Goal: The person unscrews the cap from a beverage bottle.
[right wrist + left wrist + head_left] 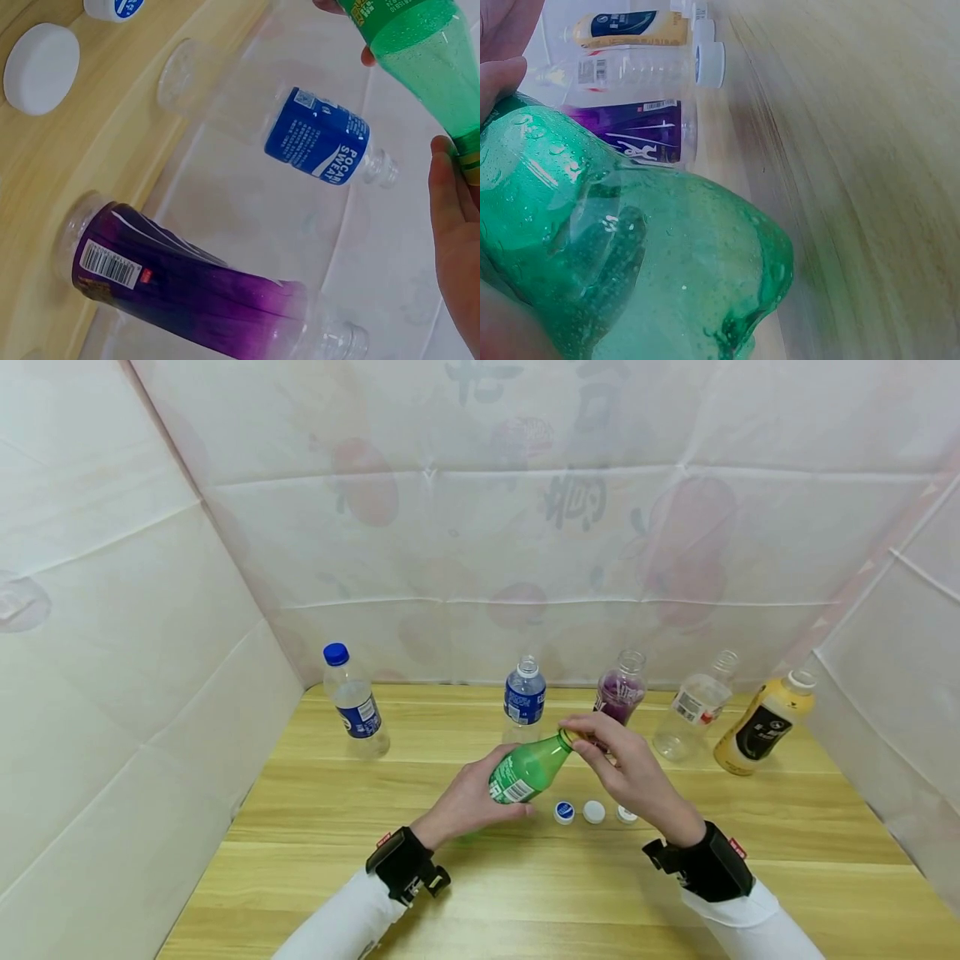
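Observation:
Tilted above the table, a green plastic bottle (542, 763) points its neck up and to the right. My left hand (474, 792) grips it round the labelled body, fingers mostly behind it. At the neck, my right hand (628, 767) pinches the yellow cap (572, 737) between thumb and fingers. In the right wrist view the cap (471, 166) sits at the bottle's mouth. Water droplets cover the bottle's wall (675, 247) in the left wrist view. Below the hands lie a blue-and-white cap (564, 812) and two white caps, one white cap (593, 812) in the middle.
Along the back stand uncapped bottles: a blue-labelled one (524, 697), a purple-labelled one (621, 690), a clear one (691, 710) and a yellow one (759, 731). A blue-capped bottle (355, 706) stands at the left. White printed sheets (465, 560) enclose the wooden table (300, 852).

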`<state>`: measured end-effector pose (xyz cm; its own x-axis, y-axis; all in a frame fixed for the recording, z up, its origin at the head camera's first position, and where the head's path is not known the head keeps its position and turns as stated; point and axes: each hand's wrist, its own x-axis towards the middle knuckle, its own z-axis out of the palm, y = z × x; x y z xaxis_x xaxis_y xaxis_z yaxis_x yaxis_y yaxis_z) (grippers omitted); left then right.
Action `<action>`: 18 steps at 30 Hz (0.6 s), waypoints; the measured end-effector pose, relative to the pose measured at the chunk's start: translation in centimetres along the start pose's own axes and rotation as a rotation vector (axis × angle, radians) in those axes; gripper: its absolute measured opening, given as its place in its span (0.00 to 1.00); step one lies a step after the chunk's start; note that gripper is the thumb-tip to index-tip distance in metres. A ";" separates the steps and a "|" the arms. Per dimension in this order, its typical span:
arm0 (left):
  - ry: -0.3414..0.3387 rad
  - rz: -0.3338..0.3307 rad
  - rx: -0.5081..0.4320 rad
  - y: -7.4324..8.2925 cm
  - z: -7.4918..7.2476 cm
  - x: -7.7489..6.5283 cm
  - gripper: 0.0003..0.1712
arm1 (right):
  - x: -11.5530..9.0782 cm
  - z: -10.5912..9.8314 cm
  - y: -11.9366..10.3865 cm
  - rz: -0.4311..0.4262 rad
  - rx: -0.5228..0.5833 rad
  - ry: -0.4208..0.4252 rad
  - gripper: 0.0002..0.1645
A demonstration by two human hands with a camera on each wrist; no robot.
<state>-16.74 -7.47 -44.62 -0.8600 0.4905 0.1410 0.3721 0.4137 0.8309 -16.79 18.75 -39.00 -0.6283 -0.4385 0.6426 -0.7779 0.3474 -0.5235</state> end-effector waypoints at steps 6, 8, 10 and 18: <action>0.009 -0.004 0.030 -0.2 0.0 0.0 0.52 | 0.0 -0.1 -0.2 0.054 0.085 -0.052 0.25; 0.014 -0.004 0.044 -0.2 0.0 0.1 0.51 | -0.1 -0.1 -0.2 0.070 0.113 -0.066 0.26; 0.014 -0.004 0.056 -0.2 -0.1 0.1 0.51 | -0.2 -0.1 -0.1 0.084 0.140 -0.076 0.27; 0.095 0.073 0.211 0.1 -0.2 0.5 0.50 | -0.6 0.0 0.0 0.178 0.066 -0.017 0.43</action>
<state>-17.22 -7.37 -44.36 -0.8533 0.4547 0.2551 0.4909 0.5358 0.6870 -16.42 19.04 -39.42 -0.7555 -0.3891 0.5271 -0.6518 0.3661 -0.6641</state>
